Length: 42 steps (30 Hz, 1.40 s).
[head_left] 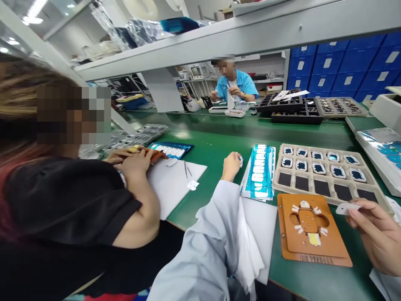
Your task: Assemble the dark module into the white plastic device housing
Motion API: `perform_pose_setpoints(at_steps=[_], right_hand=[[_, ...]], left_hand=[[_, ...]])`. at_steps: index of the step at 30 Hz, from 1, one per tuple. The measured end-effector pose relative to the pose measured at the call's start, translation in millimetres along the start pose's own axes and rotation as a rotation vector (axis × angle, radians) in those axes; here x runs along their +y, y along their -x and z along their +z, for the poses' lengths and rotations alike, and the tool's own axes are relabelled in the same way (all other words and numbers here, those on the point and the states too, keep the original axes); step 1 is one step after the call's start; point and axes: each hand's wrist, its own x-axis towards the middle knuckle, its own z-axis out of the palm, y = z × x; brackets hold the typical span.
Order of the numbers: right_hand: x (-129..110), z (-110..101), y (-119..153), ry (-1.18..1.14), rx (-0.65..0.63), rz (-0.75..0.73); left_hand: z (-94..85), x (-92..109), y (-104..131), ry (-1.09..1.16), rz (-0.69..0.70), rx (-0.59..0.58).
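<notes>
Right hand point(377, 234), nearest the lens, pinches a small white tab point(347, 208) between thumb and fingertips, just beside the orange fixture point(313, 234), whose central recess shows no dark part. Left hand point(231, 165), fingers curled together around a small blue-white part point(240, 159), hovers beside the blue label strip point(260, 173). On the beige tray point(326, 172), the two far rows carry parts; the near row of pockets appears unfilled, so work seems partway.
</notes>
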Motion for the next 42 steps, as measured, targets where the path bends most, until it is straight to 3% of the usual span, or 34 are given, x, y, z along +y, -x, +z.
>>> perform_pose_setpoints(at_steps=[7,18,27,30,36,38,42], right_hand=[[3,-2,-3,0.088,-0.007,0.055],[14,-12,-8,0.188,-0.085,0.056],[7,-7,-6,0.181,-0.136,0.023],[8,-7,-6,0.172,-0.206,-0.010],[-8,0,-7,0.164,-0.115,-0.029],[-16,-4,-14,0.212,-0.093,-0.053],[-21,-22,-32,0.387,-0.044,-0.144]], left_hand=[[-2.4,4,12,-0.383,-0.040,0.104],[-3.5,12,20,-0.639,-0.011,-0.080],[9.8,26,36,-0.686,0.111,-0.068],[16.2,35,45,-0.658,0.234,-0.067],[30.1,53,70,-0.573,0.514,-0.180],[33.0,53,73,-0.575,0.505,-0.202],[34.2,44,66,-0.598,0.356,-0.208]])
